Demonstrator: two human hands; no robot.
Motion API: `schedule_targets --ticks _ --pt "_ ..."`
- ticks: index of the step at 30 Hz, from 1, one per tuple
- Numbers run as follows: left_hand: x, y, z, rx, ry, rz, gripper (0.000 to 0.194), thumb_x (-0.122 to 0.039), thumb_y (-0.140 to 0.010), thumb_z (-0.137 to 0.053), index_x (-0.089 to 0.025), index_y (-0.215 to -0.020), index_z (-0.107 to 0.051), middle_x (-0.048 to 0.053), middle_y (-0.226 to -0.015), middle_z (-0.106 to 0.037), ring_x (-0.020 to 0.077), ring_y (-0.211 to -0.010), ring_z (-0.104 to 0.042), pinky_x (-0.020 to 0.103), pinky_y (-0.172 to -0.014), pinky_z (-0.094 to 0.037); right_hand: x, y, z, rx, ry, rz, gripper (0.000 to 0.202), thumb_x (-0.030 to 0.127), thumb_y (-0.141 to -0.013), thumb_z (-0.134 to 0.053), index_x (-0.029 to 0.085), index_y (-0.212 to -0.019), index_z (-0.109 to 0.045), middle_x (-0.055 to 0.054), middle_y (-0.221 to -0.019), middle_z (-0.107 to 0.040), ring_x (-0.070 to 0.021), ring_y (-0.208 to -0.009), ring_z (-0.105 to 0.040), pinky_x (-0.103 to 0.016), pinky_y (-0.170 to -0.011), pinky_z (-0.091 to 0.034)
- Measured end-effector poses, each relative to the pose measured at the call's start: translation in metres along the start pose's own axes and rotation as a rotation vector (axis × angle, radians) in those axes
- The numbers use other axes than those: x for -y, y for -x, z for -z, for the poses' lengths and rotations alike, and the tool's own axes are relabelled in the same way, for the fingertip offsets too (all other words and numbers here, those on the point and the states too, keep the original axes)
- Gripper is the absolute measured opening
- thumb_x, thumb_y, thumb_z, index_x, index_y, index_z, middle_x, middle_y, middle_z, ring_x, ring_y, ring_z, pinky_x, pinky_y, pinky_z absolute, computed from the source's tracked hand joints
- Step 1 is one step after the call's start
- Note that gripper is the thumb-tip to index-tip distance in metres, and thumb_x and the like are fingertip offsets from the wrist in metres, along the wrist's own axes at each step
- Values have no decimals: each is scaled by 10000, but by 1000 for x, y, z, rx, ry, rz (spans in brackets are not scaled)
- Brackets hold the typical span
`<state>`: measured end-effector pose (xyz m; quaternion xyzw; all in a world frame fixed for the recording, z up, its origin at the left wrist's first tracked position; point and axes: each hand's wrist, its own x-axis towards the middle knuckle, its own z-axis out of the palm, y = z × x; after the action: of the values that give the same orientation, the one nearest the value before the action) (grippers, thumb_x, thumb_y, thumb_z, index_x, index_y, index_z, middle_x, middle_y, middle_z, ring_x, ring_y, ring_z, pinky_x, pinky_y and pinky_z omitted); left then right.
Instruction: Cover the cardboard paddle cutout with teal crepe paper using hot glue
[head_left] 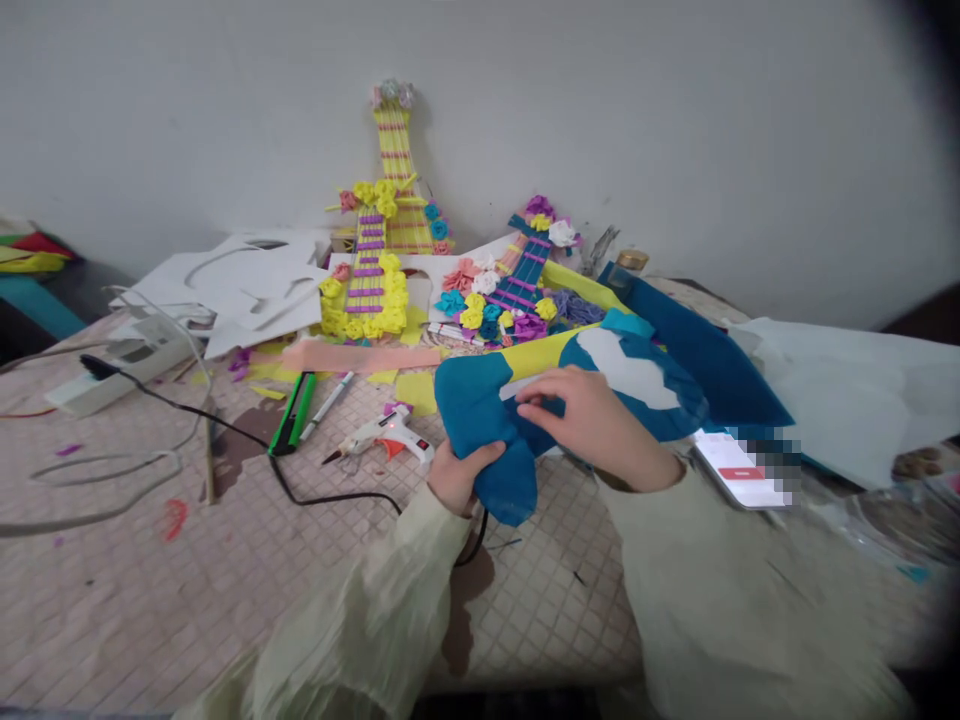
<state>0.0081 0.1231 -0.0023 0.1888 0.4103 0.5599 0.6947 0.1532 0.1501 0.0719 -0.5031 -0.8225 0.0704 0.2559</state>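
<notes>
A large curved piece covered in blue paper (480,415), with white patches showing on its right part, is held above the table. My left hand (461,478) grips its lower left end, thumb on top. Over its middle is my right hand (574,405), with thumb and forefinger pinched together near a white strip; whatever is between the fingertips is too small to make out. Just left of the piece, a white glue gun (394,432) with a lit red light rests on the table.
A green cutter (294,412) and a white pen (327,405) lie left of the glue gun. Flower-decorated paper models (367,270) stand at the back. A white power strip (124,370) is at left, a lit phone (739,470) at right. A black cable (315,498) crosses the table.
</notes>
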Motion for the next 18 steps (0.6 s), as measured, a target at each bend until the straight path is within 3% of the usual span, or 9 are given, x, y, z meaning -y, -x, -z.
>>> schedule_targets --ticks 9,13,16,18 --pt "4 -7 9 20 -116 -105 463 -219 -454 -802 -117 -873 -635 67 -803 -692 225 -749 -645 386 -778 -501 -2 0 -18 78 -184 -101 107 229 -758 -557 190 -691 -630 -18 -730 -642 -160 -723 -554 -285 -644 -399" --pt "5 -7 9 19 -122 -101 435 -226 -455 -802 -114 -838 -629 66 -769 -690 229 -716 -647 399 -755 -509 -4 -2 -22 50 -159 -128 122 219 -769 -519 180 -675 -586 -19 -715 -620 -153 -692 -535 -280 -634 -393" --pt "5 -5 8 18 -110 -79 426 -225 -445 -805 -109 -815 -630 65 -747 -689 230 -700 -649 401 -750 -514 -1 -1 -13 -5 -95 -121 121 212 -768 -503 179 -667 -562 -26 -729 -610 -159 -716 -527 -284 -659 -393" --pt "3 -5 6 11 -77 -65 450 -212 -427 -811 -107 -827 -631 64 -751 -690 225 -701 -650 394 -753 -517 5 7 3 -24 -81 -138 118 230 -775 -485 188 -684 -545 -21 -715 -595 -153 -690 -526 -269 -627 -395"
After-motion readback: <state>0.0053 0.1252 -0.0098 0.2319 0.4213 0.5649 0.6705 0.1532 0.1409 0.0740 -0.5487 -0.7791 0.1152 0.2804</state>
